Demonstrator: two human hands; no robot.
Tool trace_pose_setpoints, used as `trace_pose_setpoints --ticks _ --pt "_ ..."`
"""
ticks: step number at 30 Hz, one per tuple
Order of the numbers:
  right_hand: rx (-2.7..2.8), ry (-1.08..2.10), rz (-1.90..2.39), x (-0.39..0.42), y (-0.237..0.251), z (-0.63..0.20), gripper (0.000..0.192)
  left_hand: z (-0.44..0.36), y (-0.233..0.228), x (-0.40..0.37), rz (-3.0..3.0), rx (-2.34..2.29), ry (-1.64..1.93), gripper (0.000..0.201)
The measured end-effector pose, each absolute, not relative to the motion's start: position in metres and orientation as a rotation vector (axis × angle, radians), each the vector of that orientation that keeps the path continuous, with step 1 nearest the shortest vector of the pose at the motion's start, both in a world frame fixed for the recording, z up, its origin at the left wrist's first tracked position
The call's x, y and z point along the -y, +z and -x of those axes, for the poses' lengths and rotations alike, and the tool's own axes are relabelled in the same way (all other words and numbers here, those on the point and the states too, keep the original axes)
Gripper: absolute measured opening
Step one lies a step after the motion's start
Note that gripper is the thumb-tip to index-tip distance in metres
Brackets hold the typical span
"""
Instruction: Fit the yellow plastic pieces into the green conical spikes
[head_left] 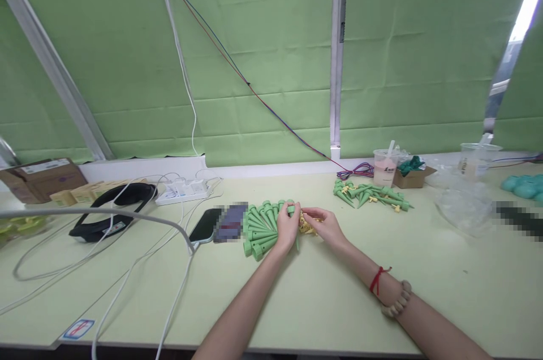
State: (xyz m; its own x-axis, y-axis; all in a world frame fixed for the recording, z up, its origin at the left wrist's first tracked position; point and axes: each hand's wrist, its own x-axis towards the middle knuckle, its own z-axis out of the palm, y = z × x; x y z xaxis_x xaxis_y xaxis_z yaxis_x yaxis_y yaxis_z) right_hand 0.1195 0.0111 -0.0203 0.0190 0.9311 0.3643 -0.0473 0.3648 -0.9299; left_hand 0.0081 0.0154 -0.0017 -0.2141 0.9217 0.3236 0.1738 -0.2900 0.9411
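My left hand [288, 228] is closed around a green plastic watering spike [291, 209], its narrow tip pointing down below the fingers. Close beside it, my right hand [327, 226] has its thumb and fingers pinched together near the spike's head; whatever sits between them is too small to make out. Small yellow plastic pieces [306, 228] lie in a heap on the table, partly hidden by both hands. Left of my left hand, a fan of similar green spikes [259, 230] is laid out with the wide heads facing outward.
A second pile of green spikes [373, 195] with yellow pieces lies at the back right. Phones [206, 225], a black headband-like strap [112, 210], a power strip [182, 190] and loose white cables occupy the left. Drink cups [384, 168] and clear plastic bags [464, 210] stand right.
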Motion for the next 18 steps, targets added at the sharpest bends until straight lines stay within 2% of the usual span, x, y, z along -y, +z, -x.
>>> trace_pose_setpoints --ticks 8,18 --pt "1.331 1.022 0.898 -0.010 -0.022 -0.119 0.042 -0.008 -0.001 -0.015 -1.417 -1.309 1.577 0.024" --pt "1.381 0.906 1.012 -0.003 -0.013 -0.121 0.033 -0.009 0.002 -0.013 -1.410 -1.312 1.559 0.028"
